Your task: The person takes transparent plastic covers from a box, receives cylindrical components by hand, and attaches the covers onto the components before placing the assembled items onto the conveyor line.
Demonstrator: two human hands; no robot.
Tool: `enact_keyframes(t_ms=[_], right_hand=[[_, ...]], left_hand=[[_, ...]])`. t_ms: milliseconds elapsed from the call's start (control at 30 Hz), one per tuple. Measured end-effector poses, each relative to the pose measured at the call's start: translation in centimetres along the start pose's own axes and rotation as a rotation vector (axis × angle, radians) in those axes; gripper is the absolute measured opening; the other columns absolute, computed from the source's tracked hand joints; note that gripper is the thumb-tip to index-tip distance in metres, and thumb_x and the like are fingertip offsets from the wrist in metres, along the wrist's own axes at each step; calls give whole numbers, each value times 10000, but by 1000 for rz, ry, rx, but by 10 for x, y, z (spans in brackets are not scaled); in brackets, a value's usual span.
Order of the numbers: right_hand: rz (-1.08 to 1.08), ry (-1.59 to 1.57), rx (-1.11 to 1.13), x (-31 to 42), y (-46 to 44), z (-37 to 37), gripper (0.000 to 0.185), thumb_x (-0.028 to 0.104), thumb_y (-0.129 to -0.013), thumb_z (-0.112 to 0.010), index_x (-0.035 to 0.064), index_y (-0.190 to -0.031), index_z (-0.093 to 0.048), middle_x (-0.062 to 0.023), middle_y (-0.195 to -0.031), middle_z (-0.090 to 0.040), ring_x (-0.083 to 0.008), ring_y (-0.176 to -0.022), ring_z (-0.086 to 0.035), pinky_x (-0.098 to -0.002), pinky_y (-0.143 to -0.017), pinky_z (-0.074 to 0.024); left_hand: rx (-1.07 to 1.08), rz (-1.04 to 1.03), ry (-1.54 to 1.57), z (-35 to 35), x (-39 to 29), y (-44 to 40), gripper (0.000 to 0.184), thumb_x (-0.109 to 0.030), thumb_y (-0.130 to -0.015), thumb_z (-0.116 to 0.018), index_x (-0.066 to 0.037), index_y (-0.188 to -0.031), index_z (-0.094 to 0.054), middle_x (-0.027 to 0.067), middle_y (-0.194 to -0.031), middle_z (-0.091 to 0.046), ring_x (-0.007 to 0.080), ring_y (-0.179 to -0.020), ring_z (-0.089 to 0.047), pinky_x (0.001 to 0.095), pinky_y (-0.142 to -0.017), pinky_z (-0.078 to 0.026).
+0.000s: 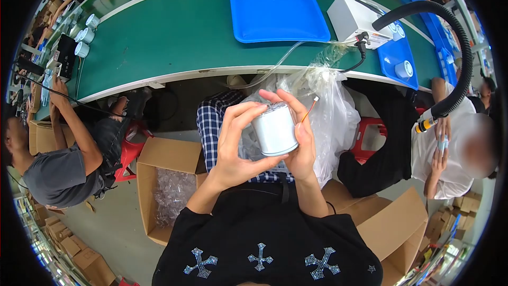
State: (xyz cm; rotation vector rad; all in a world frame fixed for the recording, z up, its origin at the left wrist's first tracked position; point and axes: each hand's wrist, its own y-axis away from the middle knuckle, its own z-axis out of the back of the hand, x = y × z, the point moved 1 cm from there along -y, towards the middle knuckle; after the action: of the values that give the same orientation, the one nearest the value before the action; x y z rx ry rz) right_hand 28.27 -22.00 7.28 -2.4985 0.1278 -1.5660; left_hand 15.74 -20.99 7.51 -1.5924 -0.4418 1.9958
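A white cylindrical part (pixel 275 131) is held between both hands in front of my chest, tilted slightly. My left hand (pixel 236 140) wraps round its left side, with the thumb along the bottom edge. My right hand (pixel 299 137) grips the right side, its fingers reaching over the top. A thin orange wire (pixel 310 109) with a small white connector sticks up beside my right fingers. Behind and below the hands lies a clear plastic bag (pixel 330 127).
A blue tray (pixel 278 5) lies on the green table (pixel 169 32), beside a white box-shaped device (pixel 357 18) with a black hose (pixel 463 32). Cardboard boxes (pixel 174 153) stand low on both sides. One co-worker (pixel 63 169) sits at left, another (pixel 444 143) at right.
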Motion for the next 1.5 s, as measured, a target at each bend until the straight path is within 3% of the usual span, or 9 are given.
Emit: enact_keyframes(t_ms=[200, 300, 600, 700, 833, 1000, 1167, 1333, 1500], right_hand=[[55, -48, 17, -10, -4, 9, 541, 370, -876, -347, -45, -1221, -386, -220, -1260, -415, -250, -1113, -454, -357, -936, -355], [252, 57, -111, -12, -7, 17, 556, 439, -879, -306, -57, -1005, -524, -225, -1132, -488, -237, -981, -510, -330, -836, -395], [443, 123, -117, -6, -12, 25, 536, 399, -884, -281, -54, -878, -566, -190, -947, -532, -214, -851, -509, -307, -742, -389], [425, 101, -125, -6, -14, 25, 520, 387, -892, -278, -52, -921, -554, -195, -947, -538, -222, -877, -507, -318, -775, -385], [241, -148, -201, -5, -17, 24, 693, 553, -803, -459, 22, -1222, -308, -191, -1155, -458, -249, -1033, -478, -369, -896, -356], [277, -117, -168, -1, 2, 32, 752, 333, -727, -680, 42, -1259, -236, -197, -1259, -378, -271, -1161, -417, -386, -950, -354], [297, -22, -261, 19, 5, 56, 589, 58, -759, -569, 35, -1269, -276, -173, -1268, -376, -242, -1157, -422, -356, -951, -360], [276, -193, -450, 18, 9, 107, 569, 67, -779, -529, 54, -1290, -278, -135, -1200, -417, -204, -1070, -464, -316, -786, -463], [307, 11, -678, 19, 28, 167, 542, 98, -786, -485, 65, -1289, -286, -139, -1177, -444, -195, -967, -517, -299, -673, -499]], left_hand=[[3, -24, -9, -2, -1, 1, 764, -145, -491, -822, 12, -1148, -464, 146, -1107, -450, 249, -1028, -462, 338, -868, -380], [55, -68, -37, -3, -9, -3, 733, -164, -533, -823, 17, -1149, -470, 171, -1096, -480, 289, -979, -512, 359, -808, -442], [26, -108, 12, -13, -12, -4, 734, -208, -545, -826, 24, -1146, -474, 177, -1085, -483, 289, -970, -509, 356, -794, -440], [21, -89, -26, -15, -13, -7, 730, -211, -545, -827, 22, -1141, -476, 178, -1084, -485, 288, -971, -505, 355, -806, -431], [-94, -132, -153, -20, -9, -18, 743, -180, -542, -826, 10, -1149, -440, 184, -1092, -459, 292, -959, -489, 354, -802, -421], [-157, -216, -313, -40, -11, -36, 754, -159, -542, -828, -8, -1160, -421, 167, -1111, -440, 295, -980, -480, 348, -804, -422], [-77, -251, -371, -81, -14, -45, 775, -148, -548, -819, 3, -1187, -407, 178, -1135, -440, 306, -1020, -468, 364, -823, -428], [183, -157, -250, -103, -11, -49, 794, -117, -608, -739, 35, -1278, -343, 201, -1272, -390, 342, -1174, -379, 396, -977, -309], [-19, 134, -358, -62, 49, -47, 500, -41, -769, -596, -15, -1237, -421, 119, -1235, -451, 235, -1140, -431, 347, -944, -324]])
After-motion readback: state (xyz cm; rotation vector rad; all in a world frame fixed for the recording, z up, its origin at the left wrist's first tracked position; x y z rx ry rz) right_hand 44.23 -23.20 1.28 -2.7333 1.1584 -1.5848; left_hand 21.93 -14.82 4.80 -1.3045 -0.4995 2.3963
